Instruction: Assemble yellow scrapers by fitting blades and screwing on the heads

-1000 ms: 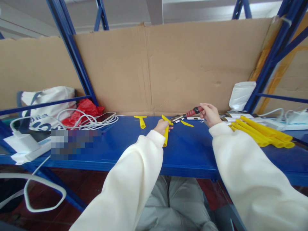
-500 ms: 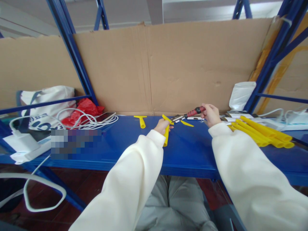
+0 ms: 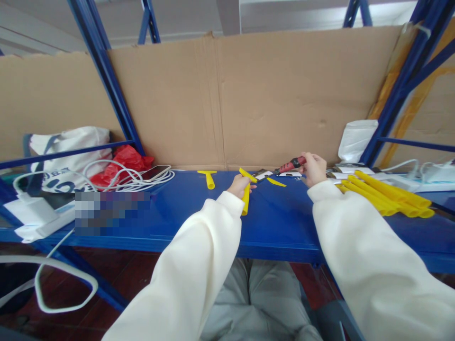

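Note:
My left hand (image 3: 239,185) is closed around a yellow T-shaped piece (image 3: 246,203) with a hollow round handle and a narrow crossbar. My right hand (image 3: 313,169) grips the rear end of a red-and-black screwdriver (image 3: 289,166). The screwdriver slants down to the left, its dark shaft reaching the crossbar by my left fingers; the exact contact is too small to make out. Just below the shaft lies a thin yellow strip (image 3: 276,182). Another yellow T-shaped piece (image 3: 210,182) rests on the blue shelf (image 3: 280,222), left of my left hand.
Several yellow tubes (image 3: 394,196) lie in a pile at the right. White cables (image 3: 156,180), a red plastic bag (image 3: 124,163) and a cloth bag (image 3: 76,151) sit at the left. A cardboard panel (image 3: 284,94) stands behind the shelf, with a white pouch (image 3: 357,141) against it.
My right hand has shifted slightly to the right, and the screwdriver has moved with it. My left hand holds the yellow piece in almost the same place.

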`<move>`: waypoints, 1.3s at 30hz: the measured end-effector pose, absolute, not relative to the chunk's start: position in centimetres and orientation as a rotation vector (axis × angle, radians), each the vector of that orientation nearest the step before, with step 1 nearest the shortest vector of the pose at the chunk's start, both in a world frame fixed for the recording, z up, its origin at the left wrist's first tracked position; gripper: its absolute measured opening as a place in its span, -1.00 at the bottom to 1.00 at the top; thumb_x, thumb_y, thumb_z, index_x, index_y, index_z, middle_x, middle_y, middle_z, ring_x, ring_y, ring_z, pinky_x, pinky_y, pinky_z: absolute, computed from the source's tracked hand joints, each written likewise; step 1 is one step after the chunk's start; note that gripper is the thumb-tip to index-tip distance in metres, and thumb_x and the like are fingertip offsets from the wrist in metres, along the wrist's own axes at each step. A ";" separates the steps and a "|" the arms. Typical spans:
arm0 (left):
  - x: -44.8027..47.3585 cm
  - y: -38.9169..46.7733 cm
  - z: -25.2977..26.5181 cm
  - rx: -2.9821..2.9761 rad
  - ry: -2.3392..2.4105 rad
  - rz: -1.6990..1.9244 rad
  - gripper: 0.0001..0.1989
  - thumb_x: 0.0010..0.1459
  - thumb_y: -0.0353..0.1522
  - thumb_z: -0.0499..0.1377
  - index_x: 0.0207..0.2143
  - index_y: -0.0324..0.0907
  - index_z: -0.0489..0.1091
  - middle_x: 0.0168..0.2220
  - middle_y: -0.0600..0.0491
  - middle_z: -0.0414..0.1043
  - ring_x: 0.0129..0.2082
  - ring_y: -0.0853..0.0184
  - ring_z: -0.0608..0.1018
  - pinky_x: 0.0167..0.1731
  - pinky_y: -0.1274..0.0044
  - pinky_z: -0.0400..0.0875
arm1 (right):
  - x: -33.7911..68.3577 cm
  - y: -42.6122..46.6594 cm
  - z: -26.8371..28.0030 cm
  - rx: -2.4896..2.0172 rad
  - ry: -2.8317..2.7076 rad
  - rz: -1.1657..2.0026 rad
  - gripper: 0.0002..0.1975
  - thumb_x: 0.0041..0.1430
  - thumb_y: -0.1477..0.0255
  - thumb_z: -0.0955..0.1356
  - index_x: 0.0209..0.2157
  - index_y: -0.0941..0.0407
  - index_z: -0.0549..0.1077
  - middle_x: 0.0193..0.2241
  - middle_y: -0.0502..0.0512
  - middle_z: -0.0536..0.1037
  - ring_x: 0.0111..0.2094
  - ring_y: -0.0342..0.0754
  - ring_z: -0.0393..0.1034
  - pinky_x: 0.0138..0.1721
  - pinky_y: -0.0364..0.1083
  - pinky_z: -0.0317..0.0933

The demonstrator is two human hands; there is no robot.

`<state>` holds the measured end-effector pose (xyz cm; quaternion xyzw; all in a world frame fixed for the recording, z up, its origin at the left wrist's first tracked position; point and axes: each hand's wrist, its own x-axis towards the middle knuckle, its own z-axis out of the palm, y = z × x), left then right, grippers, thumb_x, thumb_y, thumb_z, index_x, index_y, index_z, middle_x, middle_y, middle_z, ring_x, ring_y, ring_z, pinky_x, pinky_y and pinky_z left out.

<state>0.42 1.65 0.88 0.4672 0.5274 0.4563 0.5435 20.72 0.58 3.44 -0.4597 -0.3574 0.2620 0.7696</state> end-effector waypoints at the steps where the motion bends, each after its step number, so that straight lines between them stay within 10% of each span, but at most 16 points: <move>1: 0.4 1.7 0.9 1.102 1.257 1.090 -0.72 0.15 -0.64 0.06 -0.08 -0.33 0.33 -0.17 -0.10 0.51 -0.60 0.49 0.49 -0.67 0.62 0.18 | 20.8 0.6 3.4 -1.007 -0.771 0.558 -0.76 0.05 0.49 0.34 -0.61 0.10 0.21 -0.78 -0.19 0.21 -0.82 -0.29 0.02 -0.81 -0.24 -0.10; 25: 0.7 1.6 0.5 1.330 1.266 1.197 -0.50 0.08 -0.65 0.12 0.09 -0.28 0.39 -0.16 -0.11 0.55 -0.41 0.36 0.58 -0.51 0.60 0.41 | 20.5 1.8 -0.2 -1.422 -1.527 1.301 -0.76 -0.02 0.33 0.50 -0.35 0.15 0.47 -0.48 0.10 0.62 -0.61 -0.19 0.44 -0.66 -0.29 0.23; 31: 0.4 2.1 -0.1 1.892 1.333 1.226 -0.61 -0.05 -0.70 0.18 -0.25 -0.17 0.60 0.01 -0.02 0.51 0.09 0.21 0.46 0.14 0.48 0.29 | 23.0 3.3 -0.2 -1.651 -1.623 0.486 -0.95 0.01 0.49 0.42 -0.50 0.15 0.50 -0.53 0.11 0.58 -0.48 -0.09 0.48 -0.43 -0.15 0.38; 39: 0.6 2.2 -0.5 2.121 1.306 1.156 -0.63 -0.02 -0.65 0.16 -0.26 -0.12 0.62 0.00 0.00 0.52 0.10 0.21 0.46 0.19 0.47 0.23 | 26.0 2.1 -0.5 -2.207 -1.611 -0.103 -0.52 0.12 0.53 0.27 0.09 0.11 0.47 0.14 0.33 0.40 0.21 0.29 0.20 0.14 0.28 0.12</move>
